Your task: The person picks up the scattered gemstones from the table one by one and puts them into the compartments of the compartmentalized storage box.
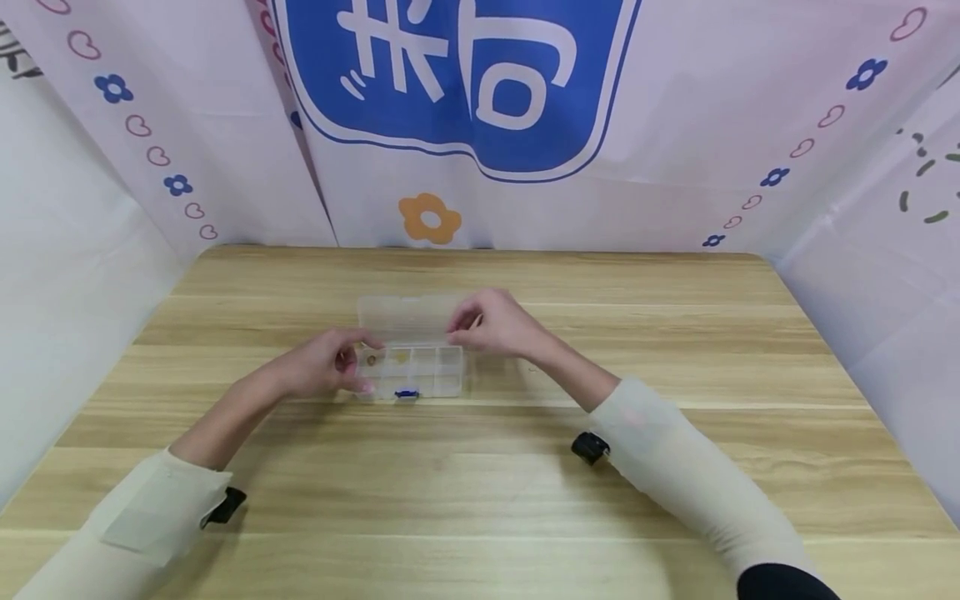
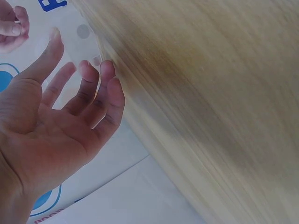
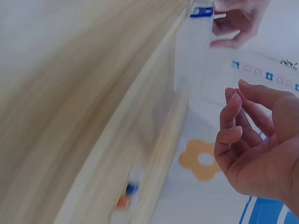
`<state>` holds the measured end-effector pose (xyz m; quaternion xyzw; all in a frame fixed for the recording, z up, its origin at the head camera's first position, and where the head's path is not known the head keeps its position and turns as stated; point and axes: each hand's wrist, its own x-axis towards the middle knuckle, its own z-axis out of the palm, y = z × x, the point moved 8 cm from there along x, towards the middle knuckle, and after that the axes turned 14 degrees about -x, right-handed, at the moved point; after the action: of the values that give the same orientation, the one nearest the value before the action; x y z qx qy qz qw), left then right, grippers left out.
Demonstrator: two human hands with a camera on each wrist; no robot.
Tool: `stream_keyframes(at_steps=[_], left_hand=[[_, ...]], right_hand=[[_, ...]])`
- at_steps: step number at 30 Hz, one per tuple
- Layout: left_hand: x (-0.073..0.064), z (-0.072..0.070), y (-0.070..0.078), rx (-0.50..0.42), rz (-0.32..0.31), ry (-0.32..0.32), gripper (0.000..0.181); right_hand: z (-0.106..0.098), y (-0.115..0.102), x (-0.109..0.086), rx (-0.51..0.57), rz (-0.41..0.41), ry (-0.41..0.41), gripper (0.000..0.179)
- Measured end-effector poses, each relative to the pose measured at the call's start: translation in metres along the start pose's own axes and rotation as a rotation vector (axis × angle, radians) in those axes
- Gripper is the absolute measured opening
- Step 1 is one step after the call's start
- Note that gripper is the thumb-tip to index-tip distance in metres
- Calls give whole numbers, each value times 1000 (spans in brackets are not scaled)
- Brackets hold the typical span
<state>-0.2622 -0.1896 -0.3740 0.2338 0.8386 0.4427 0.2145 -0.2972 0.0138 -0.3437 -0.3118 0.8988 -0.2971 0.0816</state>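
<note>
A clear compartment box (image 1: 448, 385) stands with its lid (image 1: 401, 318) tipped back and a blue latch (image 1: 407, 394) at the front. My left hand (image 1: 330, 364) grips its left end, thumb at the near corner and fingers at the far one. Small brownish pieces (image 1: 371, 361) lie in the left compartments. Over the box's back right corner, beside the lid, is my right hand (image 1: 495, 323). Its thumb and index fingertips meet in a pinch (image 3: 239, 88), where a tiny thin pale edge shows; I cannot tell what it is.
The wooden table (image 1: 480, 492) reaches back to a printed white curtain (image 1: 645, 208). In the right wrist view a small clear item with blue and orange parts (image 3: 124, 200) lies on the table. A black wrist camera (image 1: 590, 447) sits at the right sleeve.
</note>
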Motion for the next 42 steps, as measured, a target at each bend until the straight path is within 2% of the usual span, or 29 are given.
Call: stream_keyframes(at_steps=[9,20,28,42], left_hand=[[0,0,1,8,-13,1,57],[0,3,3,13,3,3,58],[-2,3,4,-8,-3,2,58],[-3,2,4,-9,-9,-2,58]], right_hand=[[-27,46,-36,-69,105,33,13],[-41,87,-68,-87,152,25,10],[-39,99,-75,-121,189,-35,6],[-24,100,-67,-113,213,-107,4]])
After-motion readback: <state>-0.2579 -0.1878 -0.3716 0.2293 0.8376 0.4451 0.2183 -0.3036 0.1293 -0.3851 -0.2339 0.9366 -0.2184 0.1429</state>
